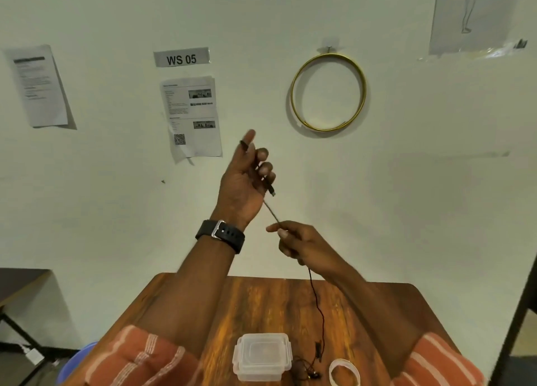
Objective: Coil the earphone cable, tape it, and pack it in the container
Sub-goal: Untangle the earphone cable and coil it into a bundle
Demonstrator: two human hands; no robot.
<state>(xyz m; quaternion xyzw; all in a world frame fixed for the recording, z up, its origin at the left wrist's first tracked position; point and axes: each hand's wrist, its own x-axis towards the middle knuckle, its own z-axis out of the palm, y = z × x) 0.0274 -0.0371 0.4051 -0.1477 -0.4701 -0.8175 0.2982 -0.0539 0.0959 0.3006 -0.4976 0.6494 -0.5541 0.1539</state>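
Note:
My left hand (245, 182) is raised in front of the wall, fingers curled around the plug end of the dark earphone cable (316, 301). The cable runs taut down to my right hand (299, 241), which pinches it between thumb and fingers. From there it hangs to the wooden table (261, 304), where its earbuds (308, 372) lie. A clear plastic container (262, 356) with its lid on sits at the table's near edge. A roll of clear tape (344, 374) lies to its right.
A gold hoop (328, 92) hangs on the wall above, with papers and a "WS 05" label (181, 57) to the left. A dark table (20, 284) stands at the left, a dark post (517, 321) at the right, and a blue bin (77, 362) below.

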